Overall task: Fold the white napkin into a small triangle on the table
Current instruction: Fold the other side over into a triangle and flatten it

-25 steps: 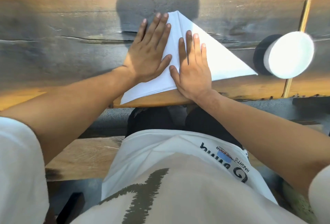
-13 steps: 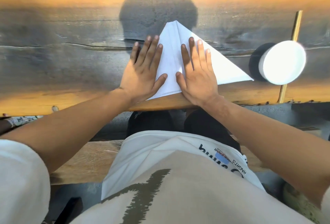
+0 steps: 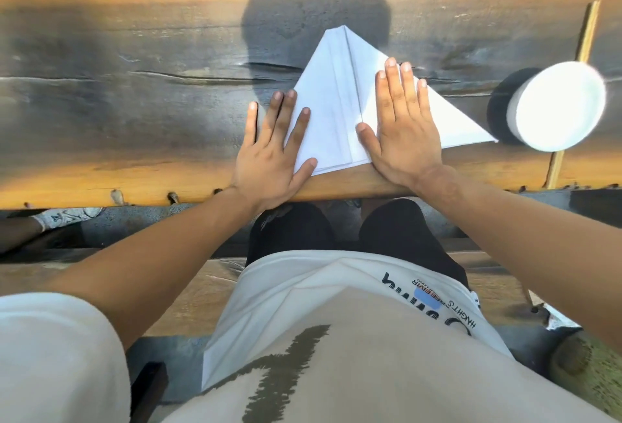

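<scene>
The white napkin (image 3: 340, 102) lies folded into a triangle on the wooden table (image 3: 134, 102), its tip pointing away from me and one corner stretching right. My left hand (image 3: 272, 153) lies flat with fingers spread on the napkin's left edge, partly on the wood. My right hand (image 3: 404, 126) presses flat on the right half, beside a fold line running up the middle. Both palms hide the napkin's near corners.
A round white container (image 3: 558, 106) stands on the table just right of the napkin's right corner, with a thin wooden stick (image 3: 585, 35) behind it. The table's near edge (image 3: 101, 193) runs just under my wrists. A shoe (image 3: 67, 217) shows below left.
Both hands have slid apart across the napkin: the left one down and left to its edge, the right one further right. The napkin's left part now lies folded in, narrower than before.
</scene>
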### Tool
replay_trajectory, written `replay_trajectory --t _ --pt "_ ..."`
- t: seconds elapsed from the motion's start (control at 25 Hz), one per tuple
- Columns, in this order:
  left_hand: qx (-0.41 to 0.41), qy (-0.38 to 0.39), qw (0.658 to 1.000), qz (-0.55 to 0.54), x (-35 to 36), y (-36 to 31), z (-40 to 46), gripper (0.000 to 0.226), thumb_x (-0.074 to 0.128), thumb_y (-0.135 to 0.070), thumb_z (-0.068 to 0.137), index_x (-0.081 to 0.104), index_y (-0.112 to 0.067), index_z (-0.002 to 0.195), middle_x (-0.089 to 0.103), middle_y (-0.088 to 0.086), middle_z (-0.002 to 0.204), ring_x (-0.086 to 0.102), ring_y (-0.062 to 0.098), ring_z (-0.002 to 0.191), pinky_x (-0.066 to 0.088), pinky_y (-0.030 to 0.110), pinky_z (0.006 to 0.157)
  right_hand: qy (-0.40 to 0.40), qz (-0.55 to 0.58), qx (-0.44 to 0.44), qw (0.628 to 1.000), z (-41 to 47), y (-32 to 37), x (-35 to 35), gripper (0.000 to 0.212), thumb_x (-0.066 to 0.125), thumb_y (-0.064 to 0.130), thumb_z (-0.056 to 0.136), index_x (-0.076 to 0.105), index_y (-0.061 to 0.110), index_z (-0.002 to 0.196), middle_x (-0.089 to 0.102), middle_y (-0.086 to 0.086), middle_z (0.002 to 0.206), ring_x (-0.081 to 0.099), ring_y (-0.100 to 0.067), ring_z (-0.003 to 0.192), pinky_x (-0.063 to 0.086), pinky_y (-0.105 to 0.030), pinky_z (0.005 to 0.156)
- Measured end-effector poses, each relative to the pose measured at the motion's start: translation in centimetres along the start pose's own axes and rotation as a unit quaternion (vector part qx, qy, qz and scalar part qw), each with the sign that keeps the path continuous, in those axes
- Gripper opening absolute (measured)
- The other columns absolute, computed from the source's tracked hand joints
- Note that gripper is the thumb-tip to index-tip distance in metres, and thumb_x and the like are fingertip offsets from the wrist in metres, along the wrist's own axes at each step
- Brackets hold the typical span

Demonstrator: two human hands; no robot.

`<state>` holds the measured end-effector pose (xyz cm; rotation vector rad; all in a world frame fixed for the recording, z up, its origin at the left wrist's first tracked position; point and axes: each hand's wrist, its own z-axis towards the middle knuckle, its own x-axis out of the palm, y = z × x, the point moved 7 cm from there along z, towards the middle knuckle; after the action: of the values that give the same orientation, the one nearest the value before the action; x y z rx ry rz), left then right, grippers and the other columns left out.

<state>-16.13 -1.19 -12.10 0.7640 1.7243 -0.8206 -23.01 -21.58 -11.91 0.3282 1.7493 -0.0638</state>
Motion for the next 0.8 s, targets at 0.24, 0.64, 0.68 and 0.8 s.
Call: replay_trajectory --t 0.24,0.64,0.68,0.8 --pt "-0.02 -0.002 1.0 0.01 0.3 1.7 -2.3 0.077 0.033 -0.05 0.106 0.013 -0.002 0.162 0.005 0.023 0.169 0.003 0.038 0.157 0.003 0.061 0.125 -0.005 0.019 0.022 1.0 -0.6 -1.8 -0.5 0.075 0.031 0.048 0.107 0.01 0.002 0.162 0.005 -0.017 0.171 0.001 -0.035 0.158 0.001 -0.05 0.128" --pt "-0.042 0.058 0.997 0.037 0.5 1.8 -2.1 0.081 0.026 -0.057 0.103 0.007 -0.006 0.163 -0.001 0.021 0.17 -0.004 0.036 0.158 0.002 0.063 0.125 0.009 0.015 0.027 0.999 -1.0 -1.8 0.1 0.076 0.034 0.047 0.104 0.011 0.004 0.162 0.007 -0.016 0.171 0.004 -0.033 0.158 0.003 -0.05 0.128" --pt "-0.043 0.07 0.996 0.037 0.3 1.6 -2.1 0.081 0.025 -0.057 0.104 0.007 -0.006 0.163 -0.001 0.021 0.17 -0.005 0.036 0.158 0.003 0.063 0.125 0.022 0.027 0.028 0.999 -0.9 -1.8 -0.2 0.077 0.036 0.046 0.103 0.011 0.005 0.162 0.005 -0.015 0.171 0.002 -0.033 0.158 0.002 -0.05 0.128" --pt "-0.05 0.055 0.997 0.001 -1.6 1.1 -1.7 0.075 0.031 -0.054 0.104 0.02 -0.005 0.16 0.012 0.024 0.167 0.008 0.038 0.156 0.01 0.061 0.125 0.007 0.08 0.069 0.994 -1.1 -2.7 -2.4 0.073 0.048 0.036 0.095 0.026 0.007 0.158 0.014 -0.016 0.169 0.01 -0.034 0.157 0.006 -0.05 0.128"
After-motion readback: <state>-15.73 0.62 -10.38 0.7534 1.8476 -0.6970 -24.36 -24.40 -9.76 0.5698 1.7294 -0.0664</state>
